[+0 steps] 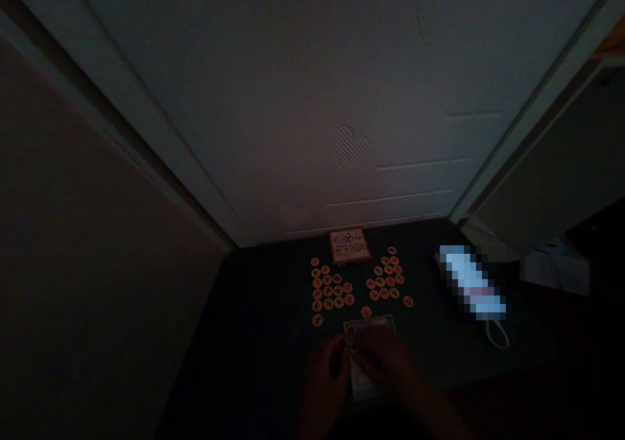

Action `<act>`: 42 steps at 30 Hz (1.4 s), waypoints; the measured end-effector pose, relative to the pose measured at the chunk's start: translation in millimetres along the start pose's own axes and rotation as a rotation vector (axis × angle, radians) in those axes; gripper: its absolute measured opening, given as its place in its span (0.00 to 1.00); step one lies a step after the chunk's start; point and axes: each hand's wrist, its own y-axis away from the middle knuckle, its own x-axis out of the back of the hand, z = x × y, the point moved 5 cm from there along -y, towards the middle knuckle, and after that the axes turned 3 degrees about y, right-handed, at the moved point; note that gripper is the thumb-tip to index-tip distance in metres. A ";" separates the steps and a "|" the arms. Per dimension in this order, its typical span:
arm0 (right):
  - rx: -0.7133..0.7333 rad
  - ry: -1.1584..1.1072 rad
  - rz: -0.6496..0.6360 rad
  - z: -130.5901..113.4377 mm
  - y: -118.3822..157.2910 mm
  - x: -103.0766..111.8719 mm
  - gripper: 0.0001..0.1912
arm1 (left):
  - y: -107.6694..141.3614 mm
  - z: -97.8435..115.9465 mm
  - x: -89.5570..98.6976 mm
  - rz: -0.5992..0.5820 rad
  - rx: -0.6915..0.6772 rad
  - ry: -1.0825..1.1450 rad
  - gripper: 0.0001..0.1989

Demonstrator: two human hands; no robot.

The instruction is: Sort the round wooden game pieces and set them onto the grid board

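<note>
Two hands pinching a small piece above an open tray

Dim view from the head; fingertips of the left hand [326, 376] and right hand [385, 357] meet in a pinch on a small marked piece [350, 330], over the far left corner of the tray [348, 378]; the tray's long axis runs from the near edge of the table [263, 316] toward the far one; a lone disc [366, 312] lies just beyond the tray's far rim, ahead of both hands and nearer the right; left discs [328, 291] and right discs [385, 293] lie farther off; a box [350, 245] sits near the table's far edge, bearing dark characters above red lettering, too small to read; the discs' red or dark marks are likewise illegible; no brand is legible.
</note>
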 end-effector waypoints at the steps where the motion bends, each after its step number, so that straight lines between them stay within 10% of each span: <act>1: 0.002 0.003 -0.003 0.2 0.0 -0.3 0.11 | 0.0 0.0 0.1 0.001 -0.004 -0.001 0.12; 42: -0.011 -0.069 -0.048 -0.5 2.5 7.1 0.12 | -2.3 4.6 2.7 0.008 -0.008 -0.015 0.12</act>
